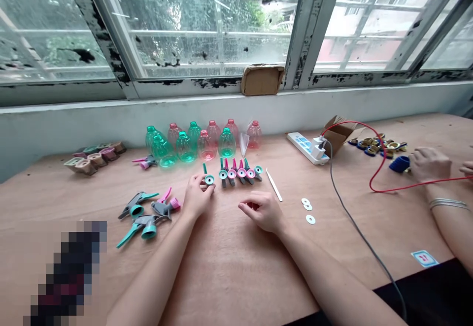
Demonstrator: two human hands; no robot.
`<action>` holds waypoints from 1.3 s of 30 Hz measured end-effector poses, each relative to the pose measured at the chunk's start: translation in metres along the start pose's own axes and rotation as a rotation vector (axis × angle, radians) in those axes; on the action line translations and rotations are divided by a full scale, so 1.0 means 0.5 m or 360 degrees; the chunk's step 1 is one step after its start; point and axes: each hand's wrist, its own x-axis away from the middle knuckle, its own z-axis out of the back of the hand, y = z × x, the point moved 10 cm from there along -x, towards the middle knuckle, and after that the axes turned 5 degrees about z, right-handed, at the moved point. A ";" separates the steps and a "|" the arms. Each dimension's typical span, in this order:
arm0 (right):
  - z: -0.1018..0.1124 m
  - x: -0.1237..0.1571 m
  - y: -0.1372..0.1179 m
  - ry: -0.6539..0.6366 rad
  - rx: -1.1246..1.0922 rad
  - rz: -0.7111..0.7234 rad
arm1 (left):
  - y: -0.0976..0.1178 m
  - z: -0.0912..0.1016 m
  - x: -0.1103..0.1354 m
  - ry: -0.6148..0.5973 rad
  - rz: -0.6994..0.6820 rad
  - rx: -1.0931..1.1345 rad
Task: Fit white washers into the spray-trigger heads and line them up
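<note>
Teal sprayer part (209, 179) is being pinched, seemingly clamped, between the fingers of the left hand (197, 197) just beside a row of pink-and-teal sprayer parts (240, 172), while the right hand (261, 211) is being kept empty, loosely curled, above the plywood table (229, 277).

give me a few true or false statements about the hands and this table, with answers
1. The left hand is holding a small teal-and-white sprayer part. True.
2. The right hand is gripping the white stick. False: the stick lies on the table, apart from that hand.
3. Every bottle has a trigger sprayer fitted. False: the grey trigger sprayers lie on the table, apart from the green and pink plastic bottles.
4. A co-worker's hand is next to a dark blue object. True.
5. A white plug sits in the power strip. True.
</note>
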 end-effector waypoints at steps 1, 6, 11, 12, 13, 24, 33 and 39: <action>-0.003 -0.001 0.001 -0.0014 -0.0005 0.0000 | 0.000 -0.008 -0.015 -0.0027 -0.0003 0.0008; -0.015 0.001 0.015 -0.0065 -0.0044 -0.0035 | 0.003 -0.040 -0.061 -0.0124 -0.0023 0.0015; -0.018 0.002 0.020 -0.0100 -0.0038 -0.0078 | 0.019 -0.022 -0.021 -0.0048 -0.0026 -0.0047; -0.019 0.003 0.020 -0.0109 -0.0036 -0.0082 | 0.025 -0.008 -0.003 0.0024 -0.0030 -0.0107; -0.020 0.003 0.021 -0.0117 -0.0036 -0.0088 | 0.032 0.006 0.018 0.0090 -0.0046 -0.0186; -0.043 0.016 0.020 -0.0245 -0.0028 -0.0123 | 0.020 0.131 0.109 0.0194 0.0066 -0.1458; -0.075 0.017 0.011 -0.0343 0.0031 -0.0085 | 0.069 0.044 0.140 -0.0190 -0.0380 -0.0710; 0.082 -0.001 0.031 0.0019 0.0091 -0.0230 | 0.127 -0.039 0.194 -0.0481 -0.0640 -0.0184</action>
